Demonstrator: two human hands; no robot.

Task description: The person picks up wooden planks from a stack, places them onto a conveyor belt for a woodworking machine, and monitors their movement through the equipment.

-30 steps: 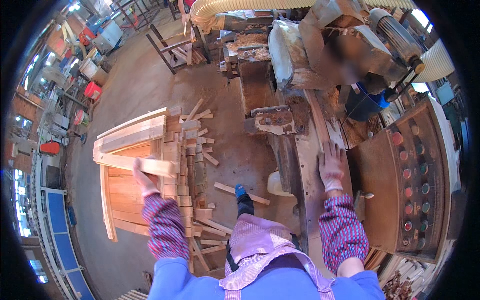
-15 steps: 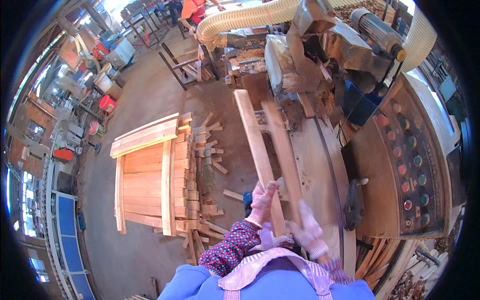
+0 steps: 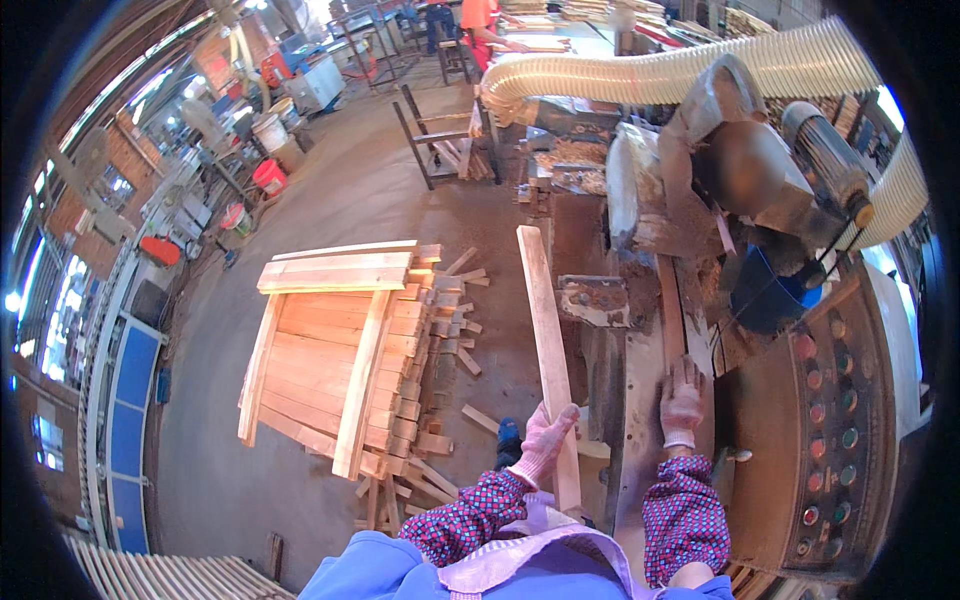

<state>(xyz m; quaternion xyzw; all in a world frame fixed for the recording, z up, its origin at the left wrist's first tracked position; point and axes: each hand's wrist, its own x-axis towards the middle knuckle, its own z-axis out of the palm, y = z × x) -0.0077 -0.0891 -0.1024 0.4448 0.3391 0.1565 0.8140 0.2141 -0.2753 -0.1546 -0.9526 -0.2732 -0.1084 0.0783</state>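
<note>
My left hand [image 3: 546, 440], in a pale pink glove, is closed around the lower part of a long wooden board [image 3: 545, 330]. The board slants up and away in front of me, its far end raised near the machine. On the machine bed [image 3: 640, 440], my gloved right hand [image 3: 683, 402] lies palm down with its fingers stretched forward. Those fingers rest at the near end of a second wooden strip [image 3: 671, 310]. That strip lies along the bed and runs under the machine head [image 3: 720, 150], where its far end is hidden.
Left of me stands a stack of boards [image 3: 335, 340], with short offcuts [image 3: 460, 320] beside it. A button panel [image 3: 825, 430] is at right. A ribbed hose [image 3: 660, 80] crosses the back, and a blue bin [image 3: 770, 295] stands beside the machine. Farther off is another person [image 3: 480, 25].
The second strip has gone from the air beside the first board down onto the machine bed. My right hand has moved forward and right with it. The left still holds its board.
</note>
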